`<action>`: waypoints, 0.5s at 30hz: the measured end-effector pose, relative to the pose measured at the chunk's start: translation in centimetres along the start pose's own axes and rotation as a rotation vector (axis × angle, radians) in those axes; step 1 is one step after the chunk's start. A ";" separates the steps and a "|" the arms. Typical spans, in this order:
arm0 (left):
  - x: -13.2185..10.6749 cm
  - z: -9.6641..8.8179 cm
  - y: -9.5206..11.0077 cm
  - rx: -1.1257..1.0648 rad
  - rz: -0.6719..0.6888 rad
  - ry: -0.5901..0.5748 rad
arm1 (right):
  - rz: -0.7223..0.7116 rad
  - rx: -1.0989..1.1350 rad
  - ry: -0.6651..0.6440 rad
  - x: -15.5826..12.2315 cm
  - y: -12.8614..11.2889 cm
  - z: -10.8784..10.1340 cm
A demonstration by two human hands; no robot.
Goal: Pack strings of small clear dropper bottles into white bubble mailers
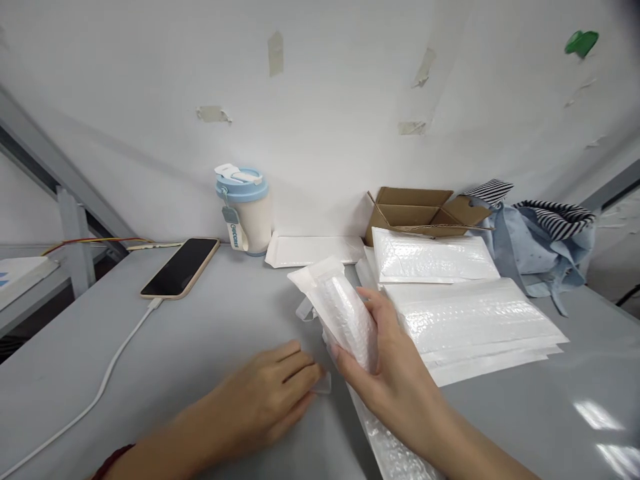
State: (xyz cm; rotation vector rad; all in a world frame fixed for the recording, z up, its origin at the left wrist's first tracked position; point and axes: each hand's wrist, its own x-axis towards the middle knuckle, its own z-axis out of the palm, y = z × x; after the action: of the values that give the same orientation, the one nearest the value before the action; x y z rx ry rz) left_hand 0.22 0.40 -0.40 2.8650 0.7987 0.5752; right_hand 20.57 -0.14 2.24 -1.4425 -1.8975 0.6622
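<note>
My right hand point(387, 363) is wrapped round a white bubble mailer point(345, 310), thumb on the near side and fingers behind. The mailer bulges and tilts up to the left. Beneath that hand, another length of bubble mailer point(390, 437) reaches toward the front edge. My left hand point(280, 390), slightly blurred, is low over the table with its fingers curled together. A small translucent strip point(324, 384) pokes out past its fingertips; the rest of the strip is hidden. Behind the held mailer, a small clear piece point(304, 309) shows partly.
A stack of white bubble mailers point(470, 313) lies on the right, before an open cardboard box point(415, 210) and a blue cloth bag point(530, 247). A flat white packet point(317, 249), a lidded cup point(255, 213) and a phone point(183, 267) on a white cable point(113, 367) are left of it.
</note>
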 end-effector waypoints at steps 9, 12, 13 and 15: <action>-1.4 -3.6 -1.3 -0.701 -0.610 0.795 | -0.002 -0.053 -0.139 -0.5 -0.3 0.3; -0.7 -4.2 -1.8 -0.851 -0.760 0.989 | -0.077 -0.083 -0.231 -1.0 -0.6 0.7; -0.5 -4.3 -1.9 -0.860 -0.805 0.998 | -0.119 -0.100 -0.250 -1.1 -0.6 0.9; -0.3 -4.2 -2.3 -0.897 -0.869 0.986 | -0.194 -0.135 -0.264 -1.3 -0.8 1.2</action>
State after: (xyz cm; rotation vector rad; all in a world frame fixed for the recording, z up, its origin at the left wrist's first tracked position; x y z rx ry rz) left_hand -2.72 2.23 2.94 1.1552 1.2807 1.6231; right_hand 19.44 -1.60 1.79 -1.2786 -2.2923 0.6676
